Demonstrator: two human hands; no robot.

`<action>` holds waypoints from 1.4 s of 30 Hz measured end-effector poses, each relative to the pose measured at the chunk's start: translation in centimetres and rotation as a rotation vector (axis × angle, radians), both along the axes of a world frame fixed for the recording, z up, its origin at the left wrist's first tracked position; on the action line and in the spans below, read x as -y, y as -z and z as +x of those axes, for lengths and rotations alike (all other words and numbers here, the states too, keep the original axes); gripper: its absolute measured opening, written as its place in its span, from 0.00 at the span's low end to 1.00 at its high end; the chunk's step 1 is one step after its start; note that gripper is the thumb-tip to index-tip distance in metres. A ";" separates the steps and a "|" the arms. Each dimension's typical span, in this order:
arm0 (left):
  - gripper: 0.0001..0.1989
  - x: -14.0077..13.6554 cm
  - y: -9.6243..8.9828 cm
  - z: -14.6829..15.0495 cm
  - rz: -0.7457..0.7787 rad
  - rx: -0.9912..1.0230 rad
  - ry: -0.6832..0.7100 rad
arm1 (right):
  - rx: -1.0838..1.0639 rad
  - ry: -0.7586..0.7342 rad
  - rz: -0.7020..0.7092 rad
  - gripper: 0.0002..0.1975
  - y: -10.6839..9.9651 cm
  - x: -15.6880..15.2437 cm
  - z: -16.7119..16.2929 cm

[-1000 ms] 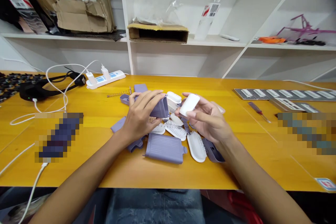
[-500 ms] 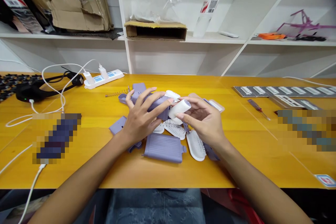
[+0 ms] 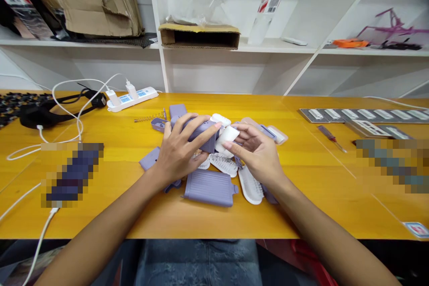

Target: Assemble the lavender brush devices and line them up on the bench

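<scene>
My left hand is closed over a purple plastic housing, fingers across its top and thumb low on the near side. A white, rounded plastic piece is pinched in my right hand, close to the housing's right end; I cannot tell if the two touch. Below the hands lie a ribbed purple panel, a white tray-like shell and a white shell with springs. Another white piece sits behind the housing. Purple parts under my hands are partly hidden.
A loose spring lies left of the parts. Farther left are a power strip, white cables and a black headset-like device. A screwdriver and a long strip with white pieces lie right. Shelves hold cardboard and a bottle.
The white piece has turned in my right hand, so its purple-marked end no longer shows. My right hand has shifted slightly left. My left hand stays on the housing.
</scene>
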State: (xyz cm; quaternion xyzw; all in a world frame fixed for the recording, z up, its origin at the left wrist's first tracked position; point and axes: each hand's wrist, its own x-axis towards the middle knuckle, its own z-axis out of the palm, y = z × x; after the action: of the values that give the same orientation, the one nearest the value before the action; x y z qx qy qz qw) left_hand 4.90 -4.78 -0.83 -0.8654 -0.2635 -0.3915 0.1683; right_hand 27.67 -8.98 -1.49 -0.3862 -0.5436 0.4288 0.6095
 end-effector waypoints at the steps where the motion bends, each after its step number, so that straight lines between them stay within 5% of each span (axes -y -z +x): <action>1: 0.31 0.0 0.0 0.0 0.003 0.001 0.004 | -0.007 -0.006 -0.001 0.22 0.0 0.0 -0.1; 7: 0.36 0.1 -0.2 -0.1 0.018 -0.060 -0.036 | -0.013 -0.029 -0.016 0.22 0.0 0.3 -0.4; 13: 0.30 -0.1 -0.3 -0.2 0.067 -0.105 -0.082 | 0.018 -0.047 -0.015 0.21 0.1 0.6 -0.8; 27: 0.30 -0.2 -0.1 -0.4 0.064 -0.110 -0.092 | 0.217 0.016 0.165 0.23 0.9 0.9 -0.7; 42: 0.29 -0.2 0.1 -0.3 0.096 -0.106 -0.081 | 0.298 0.083 0.199 0.22 1.3 0.9 -0.8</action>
State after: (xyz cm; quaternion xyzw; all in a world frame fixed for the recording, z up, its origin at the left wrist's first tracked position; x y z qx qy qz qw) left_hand 4.59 -4.60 -0.94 -0.8646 -0.2696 -0.3503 0.2391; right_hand 26.89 -9.83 -2.75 -0.4053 -0.6513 0.2853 0.5745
